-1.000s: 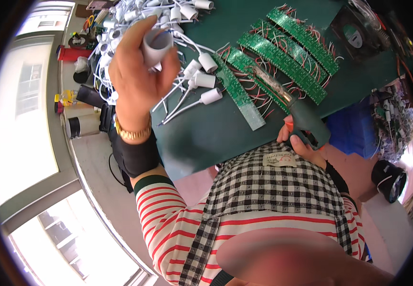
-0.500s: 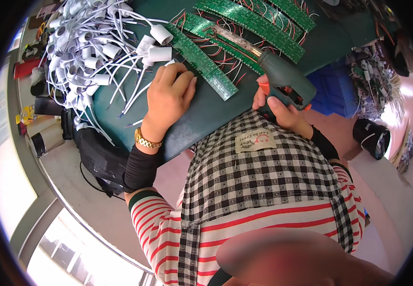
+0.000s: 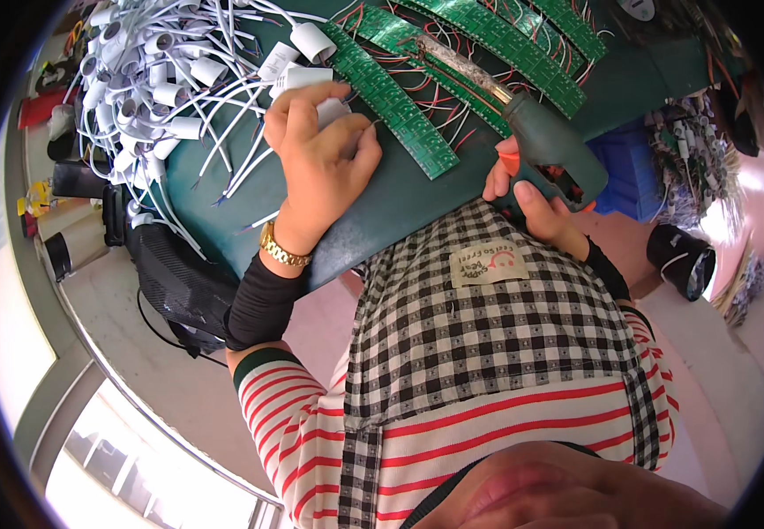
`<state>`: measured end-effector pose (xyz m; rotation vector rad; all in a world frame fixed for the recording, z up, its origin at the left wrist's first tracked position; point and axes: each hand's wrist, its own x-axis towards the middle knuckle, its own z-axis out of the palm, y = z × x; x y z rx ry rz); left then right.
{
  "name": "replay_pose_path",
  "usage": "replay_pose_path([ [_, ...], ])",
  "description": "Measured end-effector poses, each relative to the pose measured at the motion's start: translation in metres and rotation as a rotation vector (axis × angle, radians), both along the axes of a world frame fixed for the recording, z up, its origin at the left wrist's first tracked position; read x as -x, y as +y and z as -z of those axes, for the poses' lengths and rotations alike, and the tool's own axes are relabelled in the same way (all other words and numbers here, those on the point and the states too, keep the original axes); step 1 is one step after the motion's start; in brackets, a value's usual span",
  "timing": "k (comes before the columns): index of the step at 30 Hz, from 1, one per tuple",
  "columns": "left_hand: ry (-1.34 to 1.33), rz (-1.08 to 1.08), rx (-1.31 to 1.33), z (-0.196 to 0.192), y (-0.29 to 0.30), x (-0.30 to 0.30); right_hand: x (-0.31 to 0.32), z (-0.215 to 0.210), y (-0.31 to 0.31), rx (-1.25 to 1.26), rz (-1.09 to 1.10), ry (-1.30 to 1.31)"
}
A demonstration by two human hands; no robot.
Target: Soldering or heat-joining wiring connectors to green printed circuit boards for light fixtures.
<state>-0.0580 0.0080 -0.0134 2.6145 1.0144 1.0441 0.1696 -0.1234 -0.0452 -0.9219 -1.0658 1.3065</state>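
Observation:
My left hand (image 3: 318, 172), with a gold watch at the wrist, is raised over the green table, its fingers curled round a white lamp socket (image 3: 333, 112). The fingers hide most of that socket. In my right hand (image 3: 536, 203) is a dark green soldering gun (image 3: 558, 145) with an orange trigger. Its metal tip points to the far left, above green circuit boards (image 3: 400, 115) with red and white wires. The nearest board lies just right of my left hand. More white sockets (image 3: 312, 42) lie at my left fingertips.
A heap of white sockets with cables (image 3: 157, 93) covers the table's left end. The table's near edge (image 3: 382, 234) runs in front of my checked apron. To the right are a blue bin (image 3: 622, 172) and a black bucket (image 3: 682, 262). A black mesh item (image 3: 183, 278) stands at lower left.
My left hand has lifted slightly and its fingers have spread round the white socket, which shows more now. The soldering gun stays in my right hand. The whole view has shifted a little.

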Motion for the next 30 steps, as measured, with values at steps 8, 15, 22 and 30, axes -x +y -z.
replay_pose_path([
  [8,0.019,-0.168,-0.013,0.019,0.003,-0.009,0.003,-0.002,0.001,-0.022,-0.028,-0.084],
  [15,0.042,-0.187,-0.054,0.020,0.005,-0.014,0.003,-0.011,0.000,0.003,-0.061,-0.142],
  [22,0.017,-0.184,-0.013,0.022,0.006,-0.013,-0.013,-0.031,0.000,0.089,-0.274,-0.265],
  [30,0.017,-0.172,-0.030,0.021,0.008,-0.016,-0.019,-0.031,-0.006,0.280,-0.465,-0.461],
])
